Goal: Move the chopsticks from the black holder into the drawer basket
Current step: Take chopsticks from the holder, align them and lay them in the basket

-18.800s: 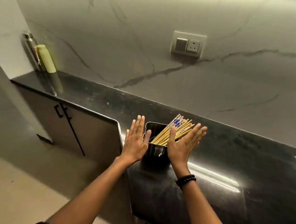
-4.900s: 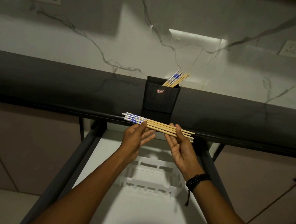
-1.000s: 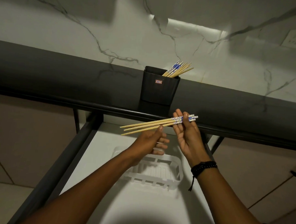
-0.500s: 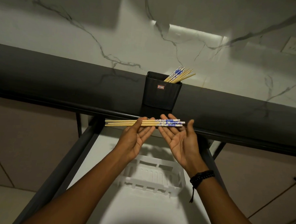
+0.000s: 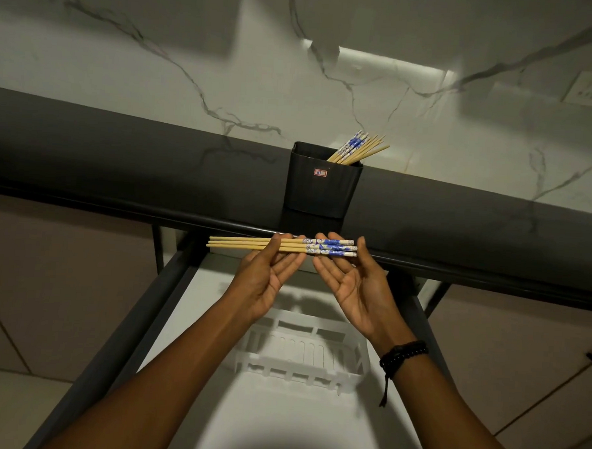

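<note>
A small bundle of wooden chopsticks [image 5: 238,245] with blue-and-white patterned ends lies level across the straight fingers of both hands, patterned ends to the right. My left hand [image 5: 268,274] and my right hand [image 5: 356,286] are palm up, side by side, above the open drawer. The white slotted drawer basket [image 5: 301,365] sits in the drawer below my wrists. On the dark counter just behind stands the black holder [image 5: 322,191], with several more chopsticks [image 5: 358,148] leaning out to the right.
The pulled-out drawer has dark side rails [image 5: 139,305] and a white floor [image 5: 277,422]. The black counter edge [image 5: 117,211] runs across just beyond my fingertips. A marble wall rises behind, with a socket [image 5: 589,88] at the far right. Cabinet fronts flank the drawer.
A second ago my right hand held the bundle tilted, with my left hand curled below it. The chopsticks now lie level across the flat fingers of both hands.
</note>
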